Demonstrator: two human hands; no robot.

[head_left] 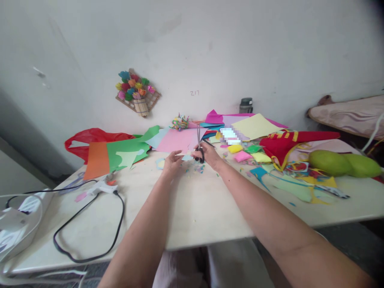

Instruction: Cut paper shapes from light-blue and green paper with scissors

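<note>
Probably light, thin and easily creased, the small blue paper is pinched at its edge by the left hand, the best place to hold it, while just beside it the right hand grips the stiff-looking scissors by their black handles.

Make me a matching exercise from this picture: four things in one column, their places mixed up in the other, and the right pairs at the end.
Things:
1. scissors
2. white glue gun
3. colourful flowers
4. green fruits

Places:
A. up on the wall
B. on the table, to the right of both hands
C. in the right hand
D. on the table, to the left of the left hand

Pairs: 1-C, 2-D, 3-A, 4-B
</note>
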